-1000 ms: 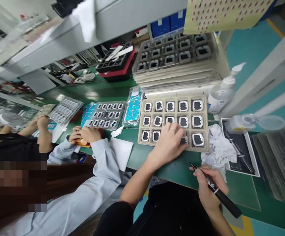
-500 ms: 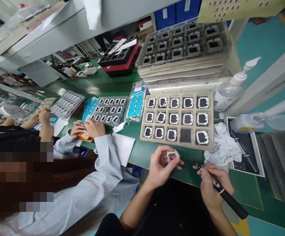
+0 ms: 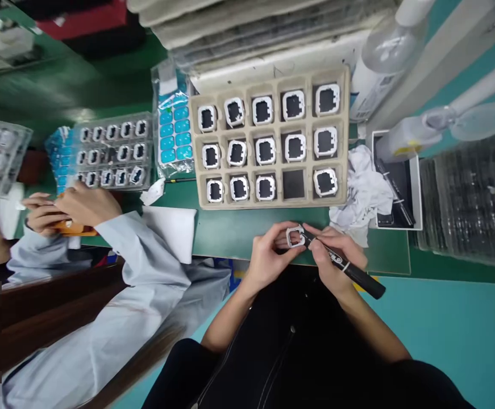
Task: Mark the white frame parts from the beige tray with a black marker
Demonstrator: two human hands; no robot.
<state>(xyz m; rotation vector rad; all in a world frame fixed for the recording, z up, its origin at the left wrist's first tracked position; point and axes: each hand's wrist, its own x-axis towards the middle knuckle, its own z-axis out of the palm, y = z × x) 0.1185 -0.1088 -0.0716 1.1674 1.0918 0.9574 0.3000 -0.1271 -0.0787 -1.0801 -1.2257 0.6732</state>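
Bringing pen and part together: half a second back the right hand point(image 3: 336, 258) held the marker pen point(image 3: 353, 272) well apart; now its tip is at the white frame point(image 3: 289, 237). Whether it touches, cannot tell from here. Left hand point(image 3: 270, 257) pinches the frame narrowly between thumb and fingers, just off the surface's near edge; right hand grips the pen like a writing tool. Work now seems centred on this 1 piece, 1 hand steadying, the other applying the pen.

Beige tray point(image 3: 230, 205), beyond the hands on the green surface point(image 3: 224, 230): 15 pockets, 14 frames seated. Bare pocket point(image 3: 294, 184) is front row, 4th from left.

Around: crumpled paper point(image 3: 360, 182) crowds the tray's right edge, near the right hand; could snag a sleeve or the pen. Pump bottle point(image 3: 381, 68) stands past the back right corner. Blue sheet pack point(image 3: 174, 133) lies at left. Farther left, a co-worker's hands point(image 3: 87, 204) hold something orange point(image 3: 74, 229), well clear.
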